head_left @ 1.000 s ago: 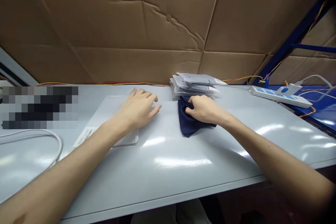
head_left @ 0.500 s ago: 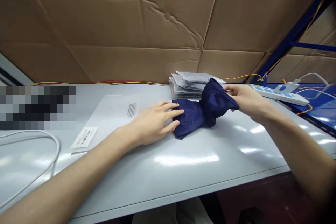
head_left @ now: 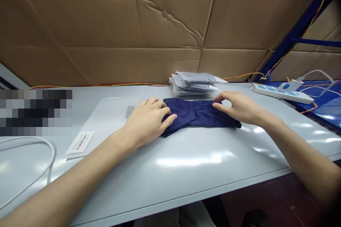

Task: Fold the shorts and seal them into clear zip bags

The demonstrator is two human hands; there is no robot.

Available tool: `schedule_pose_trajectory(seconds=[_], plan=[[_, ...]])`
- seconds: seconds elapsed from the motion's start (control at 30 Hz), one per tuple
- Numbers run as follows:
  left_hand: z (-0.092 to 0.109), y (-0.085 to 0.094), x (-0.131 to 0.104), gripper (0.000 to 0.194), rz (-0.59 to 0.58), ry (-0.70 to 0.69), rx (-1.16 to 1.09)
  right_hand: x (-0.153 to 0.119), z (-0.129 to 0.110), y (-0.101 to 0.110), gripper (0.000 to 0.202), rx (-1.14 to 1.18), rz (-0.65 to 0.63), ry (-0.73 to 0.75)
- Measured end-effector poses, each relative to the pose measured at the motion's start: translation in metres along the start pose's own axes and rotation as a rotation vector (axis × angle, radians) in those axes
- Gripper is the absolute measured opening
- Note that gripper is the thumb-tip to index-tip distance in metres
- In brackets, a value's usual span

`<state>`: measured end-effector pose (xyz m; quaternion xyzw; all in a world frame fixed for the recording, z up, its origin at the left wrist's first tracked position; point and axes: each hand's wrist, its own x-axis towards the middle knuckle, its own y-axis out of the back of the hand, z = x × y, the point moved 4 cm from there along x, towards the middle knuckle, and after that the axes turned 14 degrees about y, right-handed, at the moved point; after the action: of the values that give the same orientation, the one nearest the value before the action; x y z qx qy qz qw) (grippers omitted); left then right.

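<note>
With the left hand (head_left: 149, 122) open on the cloth (head_left: 202, 113) at nine o'clock, and the right hand (head_left: 241, 106) at two, its grip unclear, uneven pulling could wrinkle the cloth.

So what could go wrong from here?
The dark blue cloth looks wrinkled between the left hand and right hand, so it could end up creased. The stacked packets sit close behind it; a stray push might topple them. The translucent bag lies near the left hand, which could drag it.
</note>
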<state>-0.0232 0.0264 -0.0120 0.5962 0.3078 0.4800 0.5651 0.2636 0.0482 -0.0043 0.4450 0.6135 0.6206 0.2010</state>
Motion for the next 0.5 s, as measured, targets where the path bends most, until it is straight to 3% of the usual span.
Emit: schedule_pose_trajectory(seconds=[0.07,0.17,0.3,0.5], plan=[[-0.004,0.001,0.001,0.049,0.053,0.082,0.047,0.008,-0.015,-0.019,0.031,-0.029,-0.099,0.083],[-0.009,0.003,0.001,0.05,0.132,0.159,0.101,0.016,-0.029,-0.037,0.033,-0.153,-0.114,0.144],[-0.002,0.001,0.001,0.038,0.185,0.065,0.063,0.02,-0.041,-0.048,0.033,-0.198,-0.063,0.154],[0.016,-0.017,0.005,0.024,0.087,-0.04,0.035,0.019,-0.05,-0.055,0.03,-0.162,-0.01,0.135]])
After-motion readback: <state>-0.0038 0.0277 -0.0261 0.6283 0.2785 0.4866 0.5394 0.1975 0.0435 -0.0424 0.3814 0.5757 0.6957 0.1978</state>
